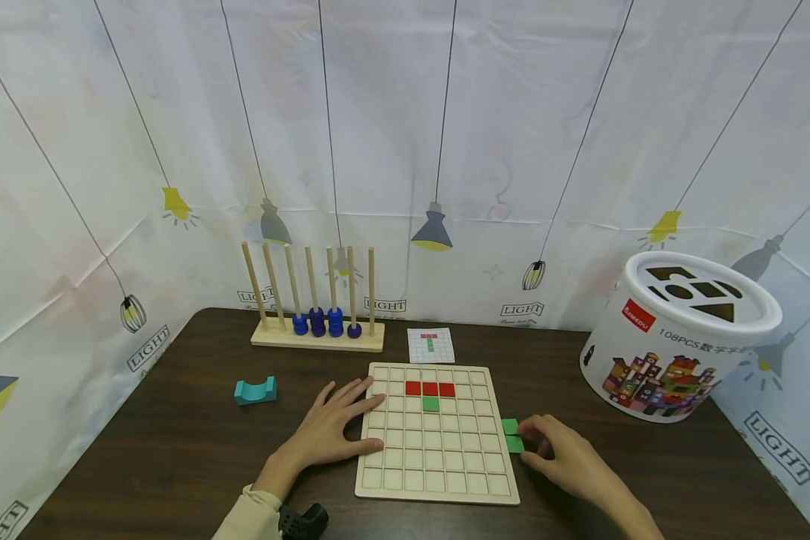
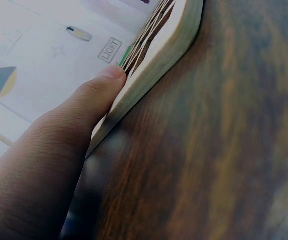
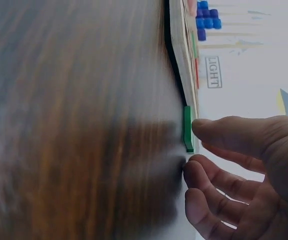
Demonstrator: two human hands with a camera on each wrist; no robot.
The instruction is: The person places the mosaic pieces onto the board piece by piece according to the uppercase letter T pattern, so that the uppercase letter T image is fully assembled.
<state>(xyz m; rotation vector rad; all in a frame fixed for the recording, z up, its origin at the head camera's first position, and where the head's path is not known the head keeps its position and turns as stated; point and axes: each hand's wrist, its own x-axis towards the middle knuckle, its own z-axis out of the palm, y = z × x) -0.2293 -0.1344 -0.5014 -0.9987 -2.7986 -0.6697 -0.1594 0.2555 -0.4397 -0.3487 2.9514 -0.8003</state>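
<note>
A pale wooden grid board (image 1: 433,480) lies flat on the table. On its upper part, three red tiles (image 1: 430,388) form a row, with one green tile (image 1: 430,404) below the middle one. My left hand (image 1: 327,431) rests on the board's left edge, fingers spread; the left wrist view shows its thumb (image 2: 104,82) against that edge. Beside the board's right edge lie two green tiles (image 1: 515,444). My right hand (image 1: 560,454) is at them, fingers bent. In the right wrist view its thumb is next to a green tile (image 3: 188,130), apart from the other fingers.
A small printed pattern card (image 1: 430,346) lies behind the board. Further left stands a wooden peg rack (image 1: 317,341) with blue and purple beads. A teal arched block (image 1: 255,391) is at left. A large white lidded bucket (image 1: 668,360) stands at right, near the patterned curtain.
</note>
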